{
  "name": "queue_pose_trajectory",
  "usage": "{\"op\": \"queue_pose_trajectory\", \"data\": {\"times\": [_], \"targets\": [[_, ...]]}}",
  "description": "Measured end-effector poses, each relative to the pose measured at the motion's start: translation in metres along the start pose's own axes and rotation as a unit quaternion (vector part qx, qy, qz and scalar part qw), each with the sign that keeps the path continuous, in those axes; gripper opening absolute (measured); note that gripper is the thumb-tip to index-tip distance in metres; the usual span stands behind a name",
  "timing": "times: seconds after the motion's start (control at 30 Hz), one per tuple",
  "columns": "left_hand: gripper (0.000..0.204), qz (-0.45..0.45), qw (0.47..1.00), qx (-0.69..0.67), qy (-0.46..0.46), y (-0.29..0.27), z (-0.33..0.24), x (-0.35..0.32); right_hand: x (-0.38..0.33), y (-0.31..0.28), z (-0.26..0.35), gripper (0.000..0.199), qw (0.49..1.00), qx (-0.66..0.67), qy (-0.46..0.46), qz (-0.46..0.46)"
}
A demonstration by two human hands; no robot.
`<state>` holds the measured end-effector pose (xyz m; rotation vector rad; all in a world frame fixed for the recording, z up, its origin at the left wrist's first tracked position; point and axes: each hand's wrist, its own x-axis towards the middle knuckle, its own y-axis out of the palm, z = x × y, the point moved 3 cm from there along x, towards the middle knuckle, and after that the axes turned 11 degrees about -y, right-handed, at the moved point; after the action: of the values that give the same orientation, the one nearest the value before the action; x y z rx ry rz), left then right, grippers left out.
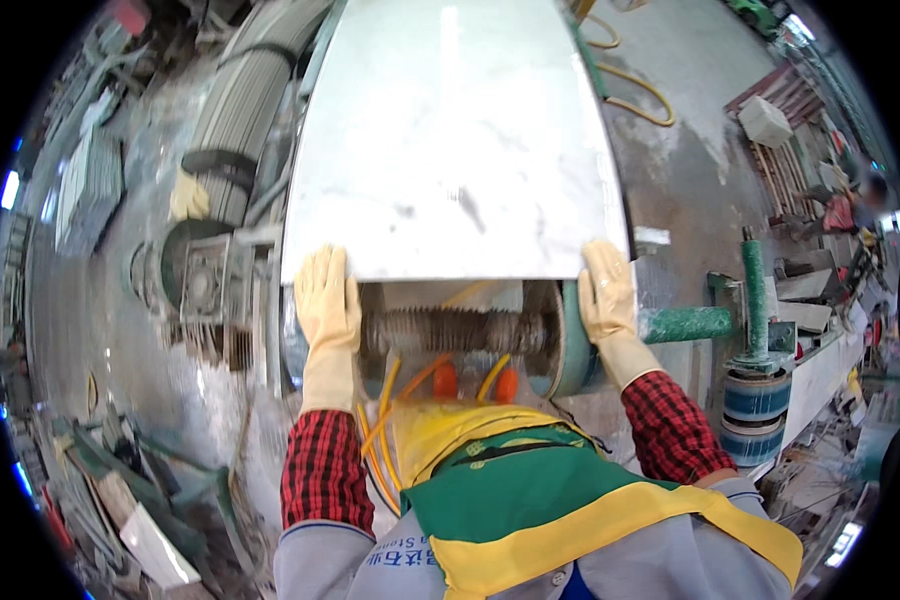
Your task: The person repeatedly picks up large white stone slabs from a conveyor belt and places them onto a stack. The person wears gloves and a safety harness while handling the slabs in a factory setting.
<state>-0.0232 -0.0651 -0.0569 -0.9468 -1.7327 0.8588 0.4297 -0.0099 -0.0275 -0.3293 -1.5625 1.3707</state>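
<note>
A long white slab with grey marks (pixel 450 180), like polished stone, runs away from me on a machine bed. My left hand (pixel 327 305), in a cream rubber glove, holds its near left corner, fingers over the top and thumb at the front edge. At the near right corner my right hand (pixel 608 295), gloved the same way, holds the slab likewise. The undersides of both grips are hidden. Below the slab's near edge, between my hands, lies a ribbed, rust-brown roller (pixel 460 330).
Left of the slab stand a motor (pixel 205 275) and a ribbed grey duct (pixel 235 120). A green steel post and arm (pixel 755 290) stick out at right. Yellow and orange hoses (pixel 380 425) lie by my feet. Stone pieces (pixel 810 290) are piled at far right.
</note>
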Motion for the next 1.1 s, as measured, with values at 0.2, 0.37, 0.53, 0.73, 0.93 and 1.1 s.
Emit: {"op": "queue_pose_trajectory", "data": {"times": [0.2,0.37,0.53,0.73,0.93,1.1], "targets": [[0.045,-0.002,1.0,0.013,0.014,0.006,0.005,-0.003,-0.01,0.007,-0.004,0.037,0.999,0.002,0.0,-0.043],[0.048,0.002,0.999,-0.012,0.043,0.006,-0.007,0.002,-0.005,-0.012,-0.015,0.024,0.993,0.072,0.082,-0.053],[0.042,-0.105,0.989,-0.021,0.103,0.011,0.015,-0.011,0.006,-0.001,-0.026,0.025,0.988,-0.022,-0.042,-0.145],[0.044,0.0,0.997,0.057,0.059,-0.005,-0.007,-0.008,-0.003,-0.017,-0.023,0.038,0.991,0.015,-0.015,-0.128],[0.045,0.055,0.996,0.065,0.026,-0.009,-0.009,-0.005,-0.003,-0.026,-0.018,0.038,0.991,0.034,-0.002,-0.129],[0.044,0.036,0.997,0.057,0.047,-0.017,-0.014,-0.008,-0.007,-0.017,-0.021,0.038,0.992,0.042,0.001,-0.122]]}}
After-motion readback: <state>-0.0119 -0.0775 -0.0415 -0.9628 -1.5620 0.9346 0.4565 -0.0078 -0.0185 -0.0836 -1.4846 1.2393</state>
